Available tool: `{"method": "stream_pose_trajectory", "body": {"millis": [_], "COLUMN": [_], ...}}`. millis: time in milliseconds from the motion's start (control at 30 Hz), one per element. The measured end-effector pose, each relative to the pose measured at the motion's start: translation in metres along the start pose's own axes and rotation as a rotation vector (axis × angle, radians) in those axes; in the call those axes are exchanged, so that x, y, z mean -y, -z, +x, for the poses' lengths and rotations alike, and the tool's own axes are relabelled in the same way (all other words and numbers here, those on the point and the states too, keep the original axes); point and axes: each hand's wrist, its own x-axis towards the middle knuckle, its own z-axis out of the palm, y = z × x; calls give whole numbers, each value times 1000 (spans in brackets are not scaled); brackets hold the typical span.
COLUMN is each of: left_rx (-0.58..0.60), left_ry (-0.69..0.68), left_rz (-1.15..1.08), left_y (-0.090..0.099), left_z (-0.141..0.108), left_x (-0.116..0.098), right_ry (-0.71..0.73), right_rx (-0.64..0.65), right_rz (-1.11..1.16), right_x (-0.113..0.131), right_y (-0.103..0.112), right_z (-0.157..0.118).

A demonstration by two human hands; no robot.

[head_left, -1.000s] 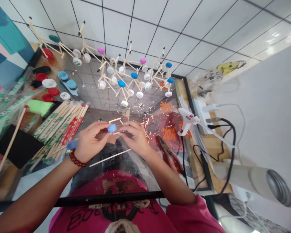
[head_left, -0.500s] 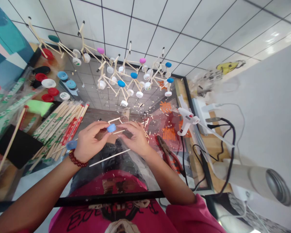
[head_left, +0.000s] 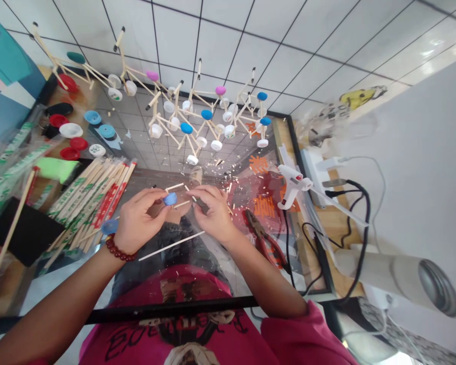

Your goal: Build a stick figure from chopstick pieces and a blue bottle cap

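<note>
Between the thumb and forefinger of my left hand point(head_left: 142, 215) is a blue bottle cap point(head_left: 170, 198), held above the glass tabletop. Short pale stick pieces point(head_left: 181, 205) lie close beside the cap, over a brown cardboard piece point(head_left: 174, 215). My right hand point(head_left: 212, 210) is just right of them, thumb and fingers bent towards each other; what its fingertips hold, if anything, is too small to make out. A long thin stick point(head_left: 171, 246) lies on the glass below both hands.
Small stick-and-cap bicycle models point(head_left: 207, 115) stand along the back. Wrapped chopsticks point(head_left: 95, 197) and loose caps point(head_left: 71, 131) lie at left. Red-handled pliers point(head_left: 266, 238), a white glue gun point(head_left: 292, 185) with its cable, and a grey cylinder point(head_left: 395, 279) are at right.
My right hand has drawn slightly away from the blue cap, and its fingers have moved apart from it. My left hand still holds the cap, now tilted differently. The view has shifted slightly.
</note>
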Motion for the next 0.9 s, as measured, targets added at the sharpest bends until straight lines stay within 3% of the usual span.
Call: {"method": "stream_pose_trajectory", "body": {"millis": [900], "left_rx": [56], "left_ry": [-10], "left_rz": [49], "left_y": [3], "left_z": [-1], "left_x": [2], "right_ry": [-43], "right_rx": [16], "right_rz": [-22], "right_x": [2], "right_y": [0], "right_z": [1]}}
